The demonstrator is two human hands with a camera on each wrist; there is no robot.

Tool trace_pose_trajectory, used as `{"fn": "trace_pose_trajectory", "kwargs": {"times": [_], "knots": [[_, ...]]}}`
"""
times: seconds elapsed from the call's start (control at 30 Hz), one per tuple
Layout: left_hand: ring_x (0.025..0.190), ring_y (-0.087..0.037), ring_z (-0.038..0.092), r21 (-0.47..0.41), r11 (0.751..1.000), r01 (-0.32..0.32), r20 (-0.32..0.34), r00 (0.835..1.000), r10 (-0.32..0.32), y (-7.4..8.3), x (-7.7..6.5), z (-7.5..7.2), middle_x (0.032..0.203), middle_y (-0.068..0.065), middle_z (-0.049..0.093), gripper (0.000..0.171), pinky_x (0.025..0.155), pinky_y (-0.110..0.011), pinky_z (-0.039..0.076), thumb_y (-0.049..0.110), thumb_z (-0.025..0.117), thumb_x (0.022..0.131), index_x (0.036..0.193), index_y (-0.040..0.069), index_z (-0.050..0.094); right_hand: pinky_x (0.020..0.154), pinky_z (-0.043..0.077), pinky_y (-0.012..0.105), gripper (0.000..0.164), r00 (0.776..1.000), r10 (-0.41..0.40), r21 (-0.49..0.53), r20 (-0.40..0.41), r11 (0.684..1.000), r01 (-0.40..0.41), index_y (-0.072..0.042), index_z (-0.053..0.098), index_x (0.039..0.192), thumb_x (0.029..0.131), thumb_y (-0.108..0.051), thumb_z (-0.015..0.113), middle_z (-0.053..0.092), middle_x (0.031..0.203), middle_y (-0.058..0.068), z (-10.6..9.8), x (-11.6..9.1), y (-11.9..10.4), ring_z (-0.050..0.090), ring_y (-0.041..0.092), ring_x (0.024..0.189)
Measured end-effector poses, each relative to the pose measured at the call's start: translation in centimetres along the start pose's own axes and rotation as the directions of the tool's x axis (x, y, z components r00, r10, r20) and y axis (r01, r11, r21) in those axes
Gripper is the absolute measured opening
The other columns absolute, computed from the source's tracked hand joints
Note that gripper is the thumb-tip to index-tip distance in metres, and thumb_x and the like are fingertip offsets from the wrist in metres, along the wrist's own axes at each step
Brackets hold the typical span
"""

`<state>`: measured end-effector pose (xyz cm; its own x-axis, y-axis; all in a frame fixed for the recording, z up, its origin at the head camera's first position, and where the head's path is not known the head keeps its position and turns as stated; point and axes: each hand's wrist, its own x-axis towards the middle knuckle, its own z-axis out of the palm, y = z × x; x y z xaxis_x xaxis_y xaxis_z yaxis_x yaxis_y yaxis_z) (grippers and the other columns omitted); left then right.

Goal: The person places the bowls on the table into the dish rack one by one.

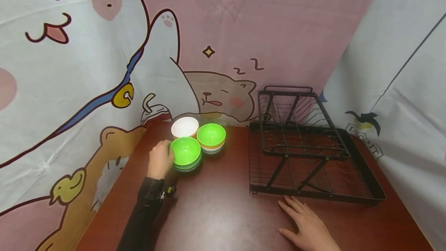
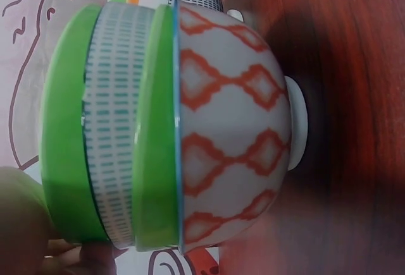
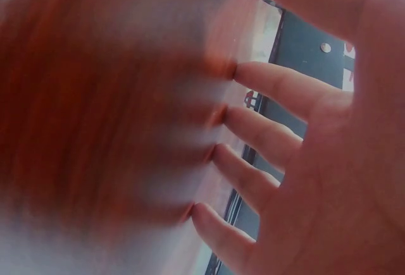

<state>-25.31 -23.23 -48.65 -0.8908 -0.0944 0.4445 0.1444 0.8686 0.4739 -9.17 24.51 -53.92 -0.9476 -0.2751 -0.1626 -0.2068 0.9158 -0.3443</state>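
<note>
My left hand (image 1: 161, 160) grips the top green bowl (image 1: 186, 151) of the front stack by its left side. In the left wrist view, this stack also has a bowl with green dashes (image 2: 117, 123), another green bowl (image 2: 155, 129) and a bowl with red diamonds (image 2: 228, 123) at the bottom. Part of the left hand's fingers is hidden behind the bowls. My right hand (image 1: 306, 226) holds nothing; its fingers are spread, and in the right wrist view the fingertips (image 3: 243, 73) touch the tabletop.
Behind the front stack stand a white-topped stack (image 1: 184, 128) and a green-topped stack (image 1: 211, 134). A black two-tier dish rack (image 1: 292, 193) occupies the table's right side. The reddish-brown table (image 1: 223, 212) meets a printed cloth (image 1: 278, 22) at the back.
</note>
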Motion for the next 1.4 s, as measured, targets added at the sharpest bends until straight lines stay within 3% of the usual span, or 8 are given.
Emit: {"fn": "trace_pose_trajectory", "kwargs": {"times": [0.2,0.37,0.53,0.67,0.83,1.13,1.23,1.4], "knots": [[0.085,-0.047,0.071,-0.005,0.999,-0.04,-0.064,0.997,0.039,0.7,-0.1,-0.5,0.098,-0.028,0.073,0.02,0.073,-0.06,0.057,0.0,0.056,0.098,0.112,-0.01,0.067,0.117,0.035,0.064,0.085,1.0,-0.01,-0.009,-0.005,1.0,0.01,-0.018,0.059,0.147,0.082,-0.072,0.072,0.051,0.157,0.012,0.1,-0.1,0.1,0.043,0.041,0.147],[0.085,-0.044,0.072,-0.068,0.995,-0.073,-0.112,0.992,0.065,3.1,-0.4,-1.7,0.1,-0.026,0.074,0.02,0.072,-0.058,0.057,0.0,0.059,0.097,0.113,-0.008,0.068,0.117,0.035,0.064,0.083,1.0,-0.016,-0.004,-0.02,1.0,0.015,-0.018,0.059,0.148,0.083,-0.069,0.072,0.051,0.157,0.012,0.1,-0.3,0.1,0.044,0.041,0.147],[0.064,-0.025,0.062,-0.146,0.981,-0.13,-0.032,0.991,0.126,6.6,-1.3,-2.8,0.09,-0.017,0.075,0.022,0.057,-0.038,0.051,0.0,0.064,0.094,0.114,-0.003,0.072,0.116,0.035,0.064,0.081,0.999,-0.02,-0.002,-0.042,1.0,0.019,-0.018,0.058,0.148,0.084,-0.063,0.075,0.05,0.157,0.013,0.1,-0.5,0.0,0.045,0.041,0.146],[0.062,-0.012,0.057,-0.193,0.97,-0.151,0.064,0.984,0.166,9.2,-2.4,-2.7,0.089,-0.009,0.076,0.022,0.057,-0.027,0.047,0.001,0.066,0.094,0.113,0.003,0.075,0.117,0.036,0.063,0.08,0.999,-0.015,-0.016,-0.043,1.0,0.014,-0.017,0.058,0.148,0.084,-0.062,0.076,0.05,0.157,0.013,0.2,-0.5,-0.1,0.045,0.041,0.146],[0.071,-0.011,0.064,-0.239,0.945,-0.224,0.139,0.955,0.262,12.3,-4.8,-1.2,0.087,-0.002,0.075,0.017,0.064,-0.029,0.053,0.001,0.068,0.092,0.107,0.007,0.075,0.116,0.037,0.062,0.077,0.997,-0.035,-0.034,-0.069,0.999,0.033,-0.017,0.059,0.147,0.084,-0.058,0.077,0.051,0.157,0.012,0.1,-0.5,-0.2,0.046,0.039,0.146],[0.072,-0.003,0.062,-0.339,0.89,-0.305,0.308,0.858,0.411,15.3,-8.3,2.5,0.084,0.004,0.074,0.016,0.064,-0.019,0.051,0.001,0.067,0.091,0.099,0.011,0.076,0.116,0.038,0.061,0.076,0.991,-0.071,-0.07,-0.114,0.996,0.064,-0.018,0.059,0.147,0.085,-0.056,0.078,0.05,0.157,0.011,0.2,-0.4,-0.1,0.046,0.037,0.146],[0.073,-0.002,0.063,-0.338,0.888,-0.311,0.323,0.848,0.42,15.6,-8.6,2.8,0.085,0.003,0.075,0.015,0.065,-0.018,0.052,0.001,0.067,0.091,0.098,0.011,0.076,0.116,0.039,0.061,0.076,0.989,-0.077,-0.075,-0.126,0.995,0.068,-0.017,0.059,0.147,0.084,-0.056,0.079,0.051,0.157,0.011,0.3,-0.5,0.0,0.047,0.037,0.146],[0.073,-0.003,0.064,-0.343,0.888,-0.307,0.321,0.85,0.418,15.7,-8.8,2.7,0.084,0.003,0.075,0.015,0.065,-0.018,0.053,0.001,0.067,0.091,0.098,0.011,0.076,0.113,0.042,0.061,0.077,0.989,-0.059,-0.048,-0.132,0.997,0.053,-0.018,0.059,0.148,0.085,-0.059,0.076,0.052,0.156,0.01,0.2,-0.6,-0.2,0.048,0.037,0.145]]}}
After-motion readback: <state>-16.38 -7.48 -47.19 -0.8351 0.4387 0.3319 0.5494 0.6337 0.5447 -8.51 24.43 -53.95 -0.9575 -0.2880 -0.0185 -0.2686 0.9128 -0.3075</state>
